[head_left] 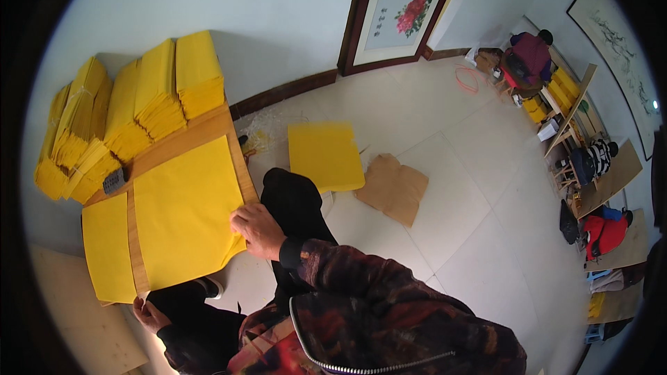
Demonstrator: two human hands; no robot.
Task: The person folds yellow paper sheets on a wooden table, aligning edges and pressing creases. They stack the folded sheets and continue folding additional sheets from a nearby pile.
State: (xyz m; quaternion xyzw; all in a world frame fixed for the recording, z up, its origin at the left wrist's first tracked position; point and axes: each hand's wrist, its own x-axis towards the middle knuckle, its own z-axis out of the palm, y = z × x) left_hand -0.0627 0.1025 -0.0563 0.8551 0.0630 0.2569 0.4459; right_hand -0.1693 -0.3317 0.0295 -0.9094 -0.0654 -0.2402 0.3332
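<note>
A large yellow paper sheet [184,208] lies flat on the wooden table [182,133] in front of me. My right hand [258,230] is closed on its right edge, where the near corner bends and hangs over the table's side. To its left lies a narrower yellow piece [108,246], with a strip of bare wood between the two. My left hand [151,315] is at the table's near edge, by the near corner of the narrower piece. Its fingers are curled together, and what they hold, if anything, cannot be made out.
Thick stacks of yellow paper [156,90] line the table's far side, with a small dark grey block [115,180] before them. On the floor are a yellow stack [325,156], brown paper [393,189] and clear plastic [267,128]. Several people sit at boards along the right wall.
</note>
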